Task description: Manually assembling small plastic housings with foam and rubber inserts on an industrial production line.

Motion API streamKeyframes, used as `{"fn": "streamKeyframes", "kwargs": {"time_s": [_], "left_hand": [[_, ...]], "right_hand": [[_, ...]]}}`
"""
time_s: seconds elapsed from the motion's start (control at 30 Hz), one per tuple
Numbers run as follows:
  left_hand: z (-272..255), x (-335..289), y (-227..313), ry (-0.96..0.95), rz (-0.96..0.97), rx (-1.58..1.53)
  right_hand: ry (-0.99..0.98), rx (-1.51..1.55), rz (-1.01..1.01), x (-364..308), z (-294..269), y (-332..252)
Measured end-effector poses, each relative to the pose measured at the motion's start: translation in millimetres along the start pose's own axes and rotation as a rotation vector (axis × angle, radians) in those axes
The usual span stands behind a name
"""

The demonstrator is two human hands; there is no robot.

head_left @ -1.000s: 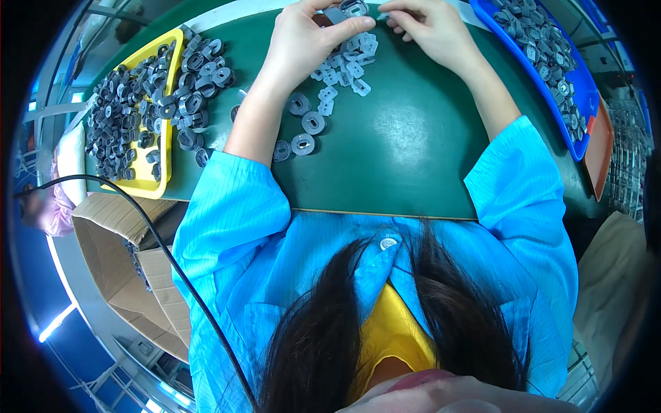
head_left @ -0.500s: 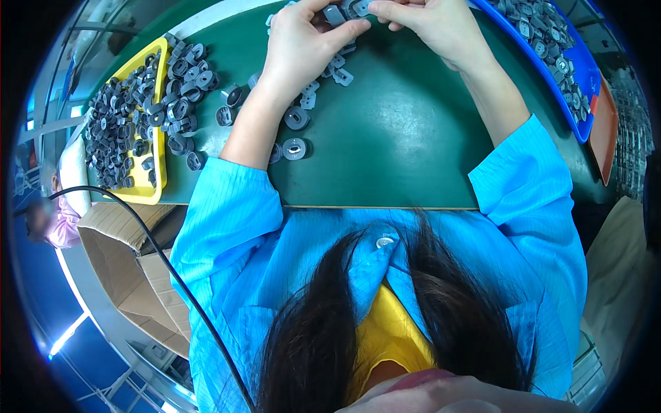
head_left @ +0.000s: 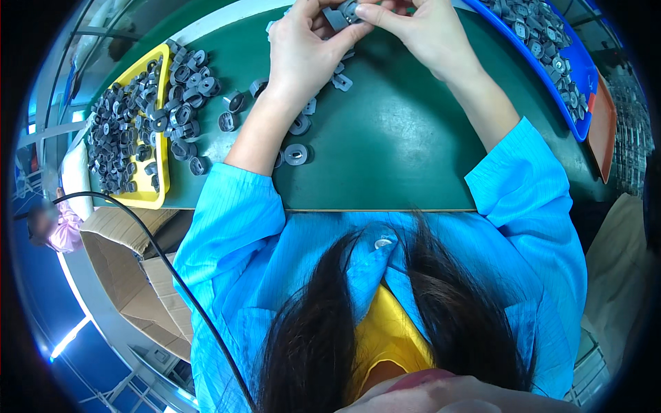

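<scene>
Both hands meet over the far part of the green table (head_left: 399, 151), near the top edge of the picture. A small grey plastic part (head_left: 339, 16) is pinched between the thumb and fingers of my left hand (head_left: 303, 45). My right hand (head_left: 427, 34) presses its thumb and fingers on the right end of that same part. The fingertips are partly cut off by the upper edge. Below my left hand lie loose flat grey pieces (head_left: 341, 81) and a round grey part (head_left: 296, 154). A few darker grey round parts (head_left: 228, 122) rest left of my left forearm.
A yellow tray (head_left: 162, 138) full of dark grey parts stands at the left, with more heaped beside it. At the right is a blue tray (head_left: 585, 82) of grey parts, next to an orange-brown tray (head_left: 604, 131). A cardboard box (head_left: 117, 268) and a black cable (head_left: 172, 268) are at lower left.
My right hand has shifted slightly left, closer to my left hand. The grey part between them has turned a little and moved left.
</scene>
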State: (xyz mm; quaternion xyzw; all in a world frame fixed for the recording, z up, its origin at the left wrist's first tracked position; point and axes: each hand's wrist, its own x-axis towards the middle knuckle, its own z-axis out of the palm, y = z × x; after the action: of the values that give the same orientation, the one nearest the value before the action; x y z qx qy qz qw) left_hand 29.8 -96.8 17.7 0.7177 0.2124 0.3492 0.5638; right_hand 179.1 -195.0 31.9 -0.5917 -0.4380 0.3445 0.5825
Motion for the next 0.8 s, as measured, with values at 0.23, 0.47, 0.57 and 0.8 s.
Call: {"fn": "streamKeyframes", "kwargs": {"time_s": [0.23,0.47,0.57,0.8], "left_hand": [[4,-3,-2,0.045,0.124,0.067],[3,-5,14,0.037,0.268,0.629],[3,1,3,0.061,0.546,0.563],[-17,7,17,-0.147,0.445,0.575]], "right_hand": [[-0.106,0.435,0.197,2,-5,13],[-0.077,0.436,0.108,5,-3,25],[-0.058,0.414,0.054,8,-4,29],[-0.308,0.249,0.307,13,-40,-4]]}}
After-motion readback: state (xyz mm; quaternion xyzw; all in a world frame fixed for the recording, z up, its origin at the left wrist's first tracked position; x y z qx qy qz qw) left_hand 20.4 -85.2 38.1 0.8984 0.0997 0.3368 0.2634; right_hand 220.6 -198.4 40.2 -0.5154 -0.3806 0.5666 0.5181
